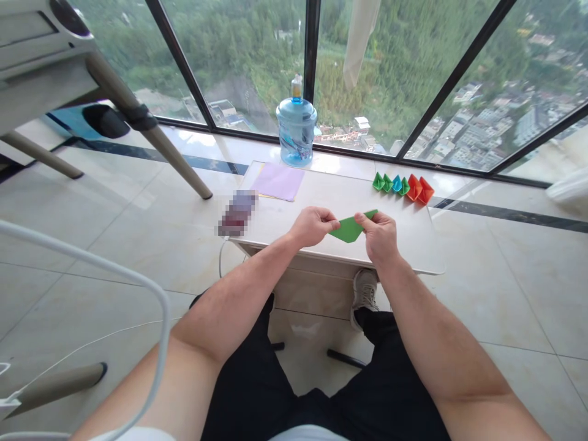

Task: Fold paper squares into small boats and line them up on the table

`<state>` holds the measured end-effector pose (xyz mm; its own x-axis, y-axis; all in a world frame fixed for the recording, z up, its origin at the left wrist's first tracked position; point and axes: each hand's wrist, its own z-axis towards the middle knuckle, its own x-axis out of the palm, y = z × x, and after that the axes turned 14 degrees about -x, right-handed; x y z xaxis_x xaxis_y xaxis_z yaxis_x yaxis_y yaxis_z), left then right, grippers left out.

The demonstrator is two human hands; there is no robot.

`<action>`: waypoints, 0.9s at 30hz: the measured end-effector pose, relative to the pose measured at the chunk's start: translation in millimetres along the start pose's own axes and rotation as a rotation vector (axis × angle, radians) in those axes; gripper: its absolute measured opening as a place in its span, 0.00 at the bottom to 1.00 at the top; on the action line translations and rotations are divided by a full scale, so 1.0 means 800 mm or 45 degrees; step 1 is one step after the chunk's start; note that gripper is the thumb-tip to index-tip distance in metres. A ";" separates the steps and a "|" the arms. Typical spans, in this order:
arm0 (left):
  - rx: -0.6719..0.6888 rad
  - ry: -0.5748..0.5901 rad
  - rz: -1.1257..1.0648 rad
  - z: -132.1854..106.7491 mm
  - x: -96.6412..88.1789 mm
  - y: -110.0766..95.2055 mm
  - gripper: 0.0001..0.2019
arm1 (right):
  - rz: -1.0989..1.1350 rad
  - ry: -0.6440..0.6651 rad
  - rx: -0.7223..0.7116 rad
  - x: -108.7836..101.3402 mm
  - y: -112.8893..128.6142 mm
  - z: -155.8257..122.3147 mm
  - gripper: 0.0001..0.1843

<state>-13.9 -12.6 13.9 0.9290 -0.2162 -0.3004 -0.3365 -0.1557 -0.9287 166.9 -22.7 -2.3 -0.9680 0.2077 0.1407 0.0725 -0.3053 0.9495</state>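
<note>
A low white worktop (404,239) stands by the window, with a blue water jug (296,131) on the floor behind it. Purple paper (278,181) lies at its far left corner. Above the near edge, the left hand (312,225) and right hand (381,236) each have a grip pinched closed on the folded green paper (349,229) between them. Small green, blue and red paper boats (403,186) line the far right edge.

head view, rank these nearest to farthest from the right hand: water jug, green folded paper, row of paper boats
1. green folded paper: pinched between right hand and left hand.
2. row of paper boats: far right part of the table.
3. water jug: beyond the table's far edge, to the left.
</note>
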 end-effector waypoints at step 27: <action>-0.429 1.083 -0.757 -0.007 -0.001 0.013 0.16 | 0.068 0.670 0.172 -0.026 0.018 0.020 0.22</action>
<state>-18.7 -19.3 5.5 0.5903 -0.5945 0.5461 -0.0140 -0.6839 -0.7294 191.7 -16.4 13.0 -0.9491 -0.3086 0.0636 0.1218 -0.1733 0.9773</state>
